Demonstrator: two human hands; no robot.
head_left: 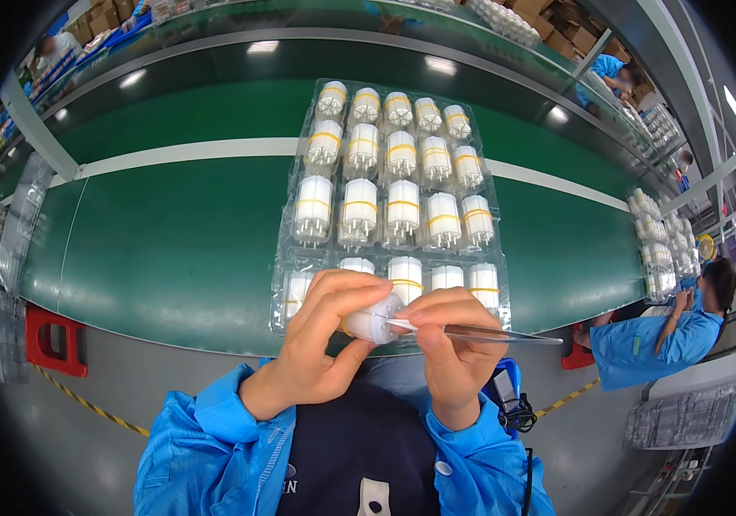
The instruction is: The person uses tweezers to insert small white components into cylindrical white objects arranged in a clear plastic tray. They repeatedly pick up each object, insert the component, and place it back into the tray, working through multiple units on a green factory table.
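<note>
My left hand (320, 340) is closed around a white cylindrical plug-like part (369, 323), its pale round end turned to the right. In the fingers of my right hand (455, 344) is a slim shiny metal tool (510, 334), possibly tweezers. Its light tip meets the end of the held part, though fine detail there is too small to tell. Just beyond both hands lies a clear plastic tray (280, 288) with rows of similar white parts (403, 206), banded in yellow, many with metal pins toward me. My hands hide some of the nearest row.
The tray rests on a green conveyor belt (170, 232) crossed by a white strip (204, 152). Red stools (56, 340) stand below its near edge. At the right, a person in blue (669, 340) sits beside more trays of white parts (656, 249). A blue bin (505, 378) is near my right forearm.
</note>
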